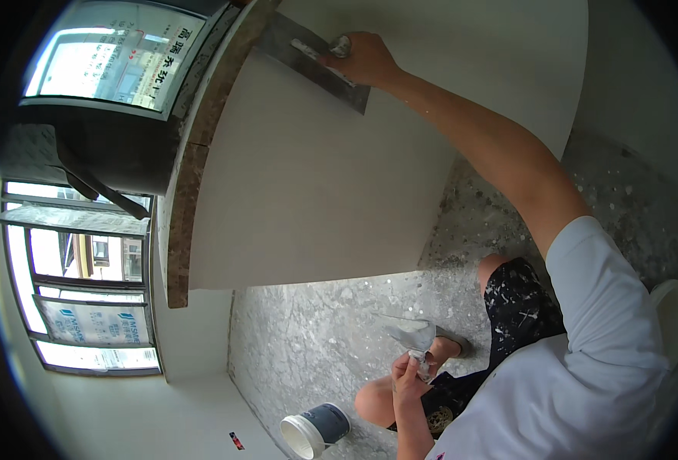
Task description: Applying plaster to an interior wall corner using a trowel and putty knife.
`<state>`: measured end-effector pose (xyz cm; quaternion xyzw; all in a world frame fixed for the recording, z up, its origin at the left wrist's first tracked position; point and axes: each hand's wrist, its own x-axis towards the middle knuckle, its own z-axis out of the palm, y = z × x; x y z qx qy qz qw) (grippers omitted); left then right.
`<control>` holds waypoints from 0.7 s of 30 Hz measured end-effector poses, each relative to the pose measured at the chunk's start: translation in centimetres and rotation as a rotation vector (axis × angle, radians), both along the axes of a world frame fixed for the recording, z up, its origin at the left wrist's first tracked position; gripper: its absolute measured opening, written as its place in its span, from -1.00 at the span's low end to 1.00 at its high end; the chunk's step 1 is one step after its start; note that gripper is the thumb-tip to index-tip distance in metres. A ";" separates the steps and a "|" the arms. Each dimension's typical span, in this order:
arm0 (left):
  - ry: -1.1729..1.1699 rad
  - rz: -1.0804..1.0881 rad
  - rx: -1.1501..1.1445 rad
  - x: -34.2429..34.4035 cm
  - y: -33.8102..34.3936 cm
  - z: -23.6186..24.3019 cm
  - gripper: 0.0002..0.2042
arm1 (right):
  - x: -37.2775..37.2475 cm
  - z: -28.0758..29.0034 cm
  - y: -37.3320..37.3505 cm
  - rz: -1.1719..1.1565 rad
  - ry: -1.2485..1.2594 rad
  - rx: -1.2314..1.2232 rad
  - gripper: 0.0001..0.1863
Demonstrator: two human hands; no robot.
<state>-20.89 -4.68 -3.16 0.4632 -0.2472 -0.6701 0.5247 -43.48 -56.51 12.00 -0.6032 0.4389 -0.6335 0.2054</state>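
Right hand [366,60]: fingers closed round a trowel [297,63], far side of the scene; smear of white on the grip

Trowel: long, flat, grey blade set slantwise against a pale wall [316,184]; left end just beside the brown strip [179,264] that edges the wall; cannot tell whether the whole face touches

Left hand [406,379]: near, held low before the body; fingers gripping a scraper [412,335], its grip mostly hidden and smeared white

Scraper: broad thin blade pointing far, above the floor [300,322], well apart from the wall; a slippered foot [448,347] close to its right in view

Right arm bare, stretched out from the right; left forearm short in view, near edge

Clothing: white shirt [607,284]; dark shorts [519,307] with white spots; both knees bent

Floor grey, mottled, flecked with white; darker patch on the right, beyond the knees

Bucket [329,424]: near, left of the left hand; dark side, white rim, tipped-looking in this bent view; contents not readable

Pale round rim [672,322] at the right, partly behind the shirt

Left side: framed window [86,280], building outside; farther off, a second pane [116,61] with printed film; a dark curved piece [105,192] between the two
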 end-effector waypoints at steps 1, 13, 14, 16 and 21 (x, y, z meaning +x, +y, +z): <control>0.003 0.009 0.014 0.1 0.2 -0.2 -0.70 | 1.6 -0.1 1.4 0.009 0.003 0.014 -0.53; 0.070 0.039 -0.134 -0.5 5.2 -0.4 -0.62 | 17.4 -0.4 19.7 0.162 0.022 -0.005 -0.71; 0.062 0.039 -0.131 -0.5 5.8 -0.2 -0.62 | 18.3 -0.5 20.9 0.163 0.014 -0.002 -0.71; 0.032 0.067 -0.141 -0.5 6.9 0.3 -0.62 | 20.4 -0.7 23.0 0.203 0.035 -0.014 -0.72; -0.018 0.158 -0.164 -0.8 9.5 2.3 -0.62 | 24.3 -0.9 27.9 0.360 0.055 -0.030 -0.67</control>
